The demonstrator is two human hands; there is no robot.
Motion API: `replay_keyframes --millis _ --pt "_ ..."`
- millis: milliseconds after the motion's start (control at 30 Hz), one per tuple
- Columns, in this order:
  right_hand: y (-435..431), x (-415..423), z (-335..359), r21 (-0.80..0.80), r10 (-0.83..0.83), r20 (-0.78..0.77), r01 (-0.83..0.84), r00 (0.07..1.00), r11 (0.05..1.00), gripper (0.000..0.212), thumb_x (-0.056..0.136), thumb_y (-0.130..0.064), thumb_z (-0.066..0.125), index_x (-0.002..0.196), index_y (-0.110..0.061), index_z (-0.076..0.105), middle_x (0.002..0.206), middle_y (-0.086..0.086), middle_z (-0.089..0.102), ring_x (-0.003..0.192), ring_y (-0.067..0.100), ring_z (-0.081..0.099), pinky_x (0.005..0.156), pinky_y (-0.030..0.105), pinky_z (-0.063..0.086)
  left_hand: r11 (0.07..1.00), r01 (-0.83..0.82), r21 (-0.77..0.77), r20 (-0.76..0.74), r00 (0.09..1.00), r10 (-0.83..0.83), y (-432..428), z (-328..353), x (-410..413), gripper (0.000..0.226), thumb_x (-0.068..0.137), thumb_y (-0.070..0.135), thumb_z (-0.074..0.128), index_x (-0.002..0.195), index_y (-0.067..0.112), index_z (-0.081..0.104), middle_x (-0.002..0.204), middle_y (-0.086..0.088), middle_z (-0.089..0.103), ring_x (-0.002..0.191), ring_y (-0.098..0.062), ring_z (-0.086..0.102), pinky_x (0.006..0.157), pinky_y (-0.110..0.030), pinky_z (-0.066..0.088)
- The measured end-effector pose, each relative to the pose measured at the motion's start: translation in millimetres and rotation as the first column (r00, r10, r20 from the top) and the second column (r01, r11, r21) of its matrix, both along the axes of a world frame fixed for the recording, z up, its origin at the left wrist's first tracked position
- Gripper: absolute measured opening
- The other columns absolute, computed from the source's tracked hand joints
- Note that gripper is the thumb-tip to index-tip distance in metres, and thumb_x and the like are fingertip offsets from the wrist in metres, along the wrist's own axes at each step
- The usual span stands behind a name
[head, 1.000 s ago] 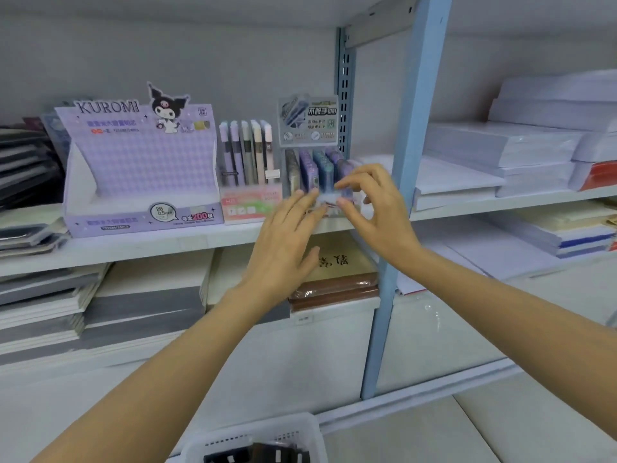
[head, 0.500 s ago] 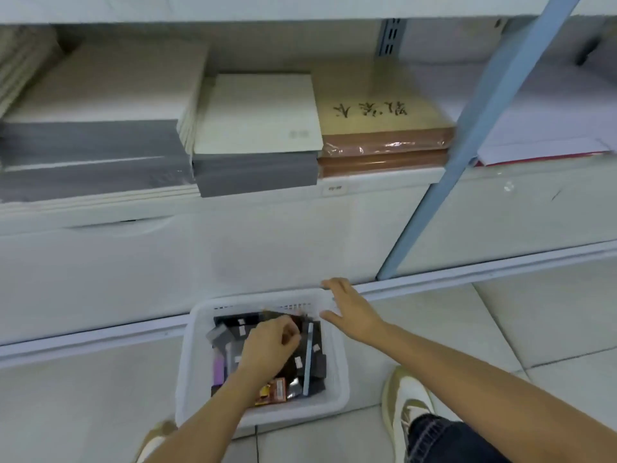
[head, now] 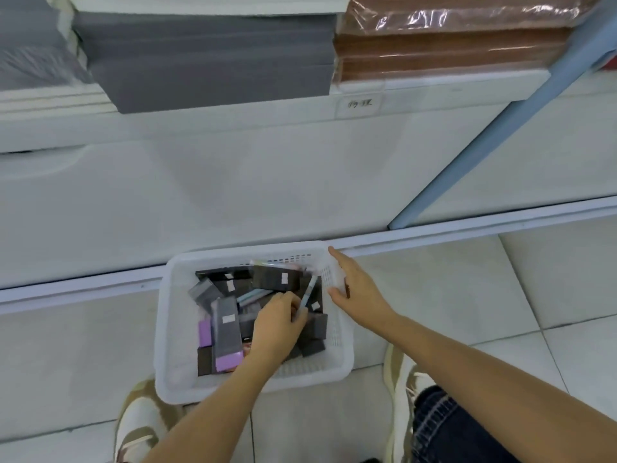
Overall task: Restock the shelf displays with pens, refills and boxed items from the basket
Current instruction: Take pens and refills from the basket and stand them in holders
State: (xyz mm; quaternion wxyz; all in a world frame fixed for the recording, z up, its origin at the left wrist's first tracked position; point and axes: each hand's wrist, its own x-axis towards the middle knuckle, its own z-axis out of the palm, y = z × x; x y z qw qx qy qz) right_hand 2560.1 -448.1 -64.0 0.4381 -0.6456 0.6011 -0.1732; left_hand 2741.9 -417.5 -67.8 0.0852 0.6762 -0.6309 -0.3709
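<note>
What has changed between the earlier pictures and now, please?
Both hands came down from the shelf display to the basket on the floor. The left hand went in among the boxes and now pinches a pen. The right hand settled on the basket's right rim and stays there. The basket itself has not shifted.

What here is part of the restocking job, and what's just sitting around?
In the job: white plastic basket, dark boxes and purple box inside it, pale blue pen gripped by left hand, right hand resting on basket rim.
Just there: grey paper stack, brown wrapped stack, blue metal post.
</note>
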Motion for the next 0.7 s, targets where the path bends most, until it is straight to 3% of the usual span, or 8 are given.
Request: replay_keyframes --millis 100,167,233,300,400,467,533,700 --pt "-3 -10 4 -0.013 0.033 -0.044 -0.033 0.998 0.999 0.073 0.091 -0.016 0.061 0.153 -0.025 0.023 0.151 0.001 0.038 0.087 0.0 0.048 0.103 0.034 0.043 1.0 -0.026 0.003 -0.116 0.993 0.027 0 6 22 0.009 0.099 0.026 0.05 0.091 0.024 0.051 0.071 0.006 0.056 0.056 -0.005 0.05 0.046 -0.012 0.036" --pt "-4 -17 9 -0.001 0.046 -0.084 -0.046 0.995 0.999 0.074 0.09 -0.016 0.063 0.152 -0.023 0.025 0.148 0.005 0.042 0.084 -0.005 0.043 0.102 0.037 0.045 0.997 -0.078 -0.001 -0.152 0.985 0.077 0 10 36 0.011 0.101 0.028 0.045 0.092 0.023 0.049 0.067 0.004 0.055 0.051 -0.008 0.047 0.041 -0.014 0.036" --pt "-4 -21 17 -0.009 0.062 -0.207 -0.066 0.976 0.998 0.072 0.088 -0.018 0.065 0.15 -0.02 0.03 0.145 0.007 0.044 0.095 0.008 0.049 0.102 0.038 0.045 0.989 -0.144 -0.024 -0.152 0.979 0.138 2 15 50 0.013 0.102 0.029 0.041 0.094 0.022 0.047 0.065 0.002 0.054 0.051 -0.009 0.047 0.041 -0.016 0.036" --pt "-5 -19 27 -0.193 0.056 -0.374 -0.137 0.926 0.972 0.063 0.085 -0.023 0.068 0.142 -0.014 0.043 0.141 0.009 0.047 0.118 0.022 0.048 0.104 0.041 0.042 0.975 -0.215 -0.048 -0.174 0.963 0.204 5 19 62 0.014 0.103 0.029 0.04 0.094 0.02 0.047 0.064 0.003 0.053 0.051 -0.008 0.046 0.042 -0.018 0.036" --pt "-9 7 39 -0.442 0.042 -0.321 -0.189 0.946 0.877 0.044 0.086 -0.022 0.068 0.127 -0.012 0.056 0.132 0.008 0.052 0.121 0.023 0.047 0.102 0.039 0.042 0.958 -0.279 -0.066 -0.215 0.942 0.259 11 26 76 0.016 0.102 0.031 0.043 0.091 0.021 0.049 0.063 0.006 0.051 0.05 -0.005 0.043 0.046 -0.021 0.036" --pt "-10 37 37 -0.312 0.164 -0.254 -0.242 0.953 0.919 0.041 0.091 -0.027 0.063 0.129 -0.015 0.052 0.131 0.003 0.053 0.12 0.018 0.049 0.1 0.034 0.044 0.944 -0.325 -0.056 -0.258 0.918 0.301 14 30 82 0.016 0.101 0.033 0.046 0.09 0.023 0.051 0.064 0.003 0.05 0.053 -0.008 0.043 0.05 -0.024 0.038" --pt "-6 65 23 -0.105 0.27 -0.29 -0.311 0.918 0.945 0.049 0.093 -0.032 0.06 0.136 -0.016 0.044 0.137 0.004 0.049 0.125 0.02 0.046 0.104 0.034 0.04 0.928 -0.369 -0.045 -0.295 0.893 0.34 17 33 89 0.017 0.101 0.033 0.046 0.091 0.022 0.053 0.066 -0.002 0.051 0.055 -0.011 0.043 0.052 -0.026 0.039" --pt "0 85 -5 -0.146 0.211 -0.483 -0.316 0.85 0.938 0.053 0.09 -0.028 0.065 0.136 -0.015 0.043 0.137 0.005 0.047 0.123 0.021 0.042 0.104 0.031 0.034 0.926 -0.377 -0.029 -0.32 0.881 0.349 24 32 108 0.021 0.101 0.036 0.045 0.091 0.023 0.057 0.079 -0.013 0.064 0.063 -0.02 0.053 0.056 -0.024 0.043"
